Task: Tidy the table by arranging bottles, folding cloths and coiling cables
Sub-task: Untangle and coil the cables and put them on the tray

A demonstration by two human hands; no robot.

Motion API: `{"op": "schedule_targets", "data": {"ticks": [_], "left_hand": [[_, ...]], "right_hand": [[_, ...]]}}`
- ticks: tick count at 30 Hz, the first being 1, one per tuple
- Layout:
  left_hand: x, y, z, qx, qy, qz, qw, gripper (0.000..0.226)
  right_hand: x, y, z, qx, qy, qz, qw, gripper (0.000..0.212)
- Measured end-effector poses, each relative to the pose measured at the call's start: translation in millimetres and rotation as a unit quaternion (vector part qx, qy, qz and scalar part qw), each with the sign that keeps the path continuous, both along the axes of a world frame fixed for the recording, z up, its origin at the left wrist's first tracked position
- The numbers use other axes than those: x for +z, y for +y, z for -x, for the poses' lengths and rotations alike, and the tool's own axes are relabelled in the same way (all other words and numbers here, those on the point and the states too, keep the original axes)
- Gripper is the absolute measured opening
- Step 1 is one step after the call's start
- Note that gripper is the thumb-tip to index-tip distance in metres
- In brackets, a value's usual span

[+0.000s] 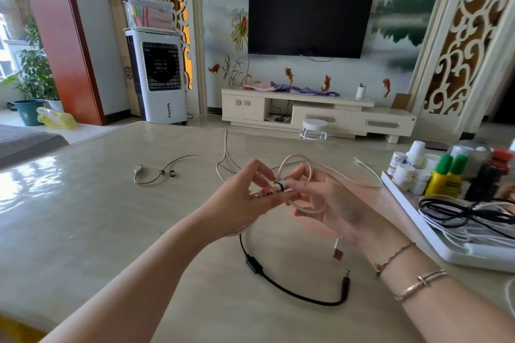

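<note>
1 head-worn view looks forward and down, close over the table [83,203].

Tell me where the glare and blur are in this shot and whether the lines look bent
Head view: window glare washes the table's left side; the right hand and left hand are slightly motion-blurred around the spiral-wrapped cable; wide-angle distortion bows the TV and the wall panels.

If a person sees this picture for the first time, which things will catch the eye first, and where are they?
First, the two hands at the centre: the left hand and right hand pinch a coiled silver cable over the table. Just below them a black cable lies in a curve. At the right edge, a white tray holds bottles and more cables.
</note>
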State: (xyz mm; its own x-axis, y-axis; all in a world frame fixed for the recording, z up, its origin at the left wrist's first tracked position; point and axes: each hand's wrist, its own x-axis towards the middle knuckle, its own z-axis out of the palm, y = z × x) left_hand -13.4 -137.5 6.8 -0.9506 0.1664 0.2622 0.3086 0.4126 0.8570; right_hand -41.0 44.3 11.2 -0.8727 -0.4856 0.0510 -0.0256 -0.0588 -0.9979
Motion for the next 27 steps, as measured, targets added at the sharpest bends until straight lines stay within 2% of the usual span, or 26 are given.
{"op": "schedule_targets", "data": {"ticks": [3,4,10,15,19,20,24,27], "left_hand": [[2,-1,0,-0.003,0.045,-0.047,0.998,0.011],[1,-3,2,0.005,0.064,-0.051,0.997,0.007],[1,-1,2,-0.014,0.17,0.054,0.984,0.017],[-1,-3,9,0.001,0.213,0.112,0.971,0.008],[-6,-3,15,0.004,0.255,0.223,0.941,0.017],[-7,-3,15,0.001,0.237,0.227,0.945,0.018],[-4,-2,9,-0.014,0.058,0.187,0.981,0.01],[1,1,3,-0.046,0.018,0.151,0.987,0.013]], "right_hand": [[-2,-3,3,-0.007,-0.008,0.013,1.0,0.015],[-2,-3,3,-0.007,-0.008,0.016,1.0,0.015],[-4,1,5,-0.031,0.005,0.014,0.999,0.015],[-10,2,6,-0.028,0.038,-0.02,0.999,0.014],[-10,2,7,-0.029,0.046,-0.035,0.998,0.018],[-10,3,8,-0.035,0.042,-0.034,0.998,0.015],[-11,1,7,-0.032,0.028,-0.069,0.997,0.013],[-11,-2,5,-0.031,0.025,-0.077,0.996,0.012]]}}
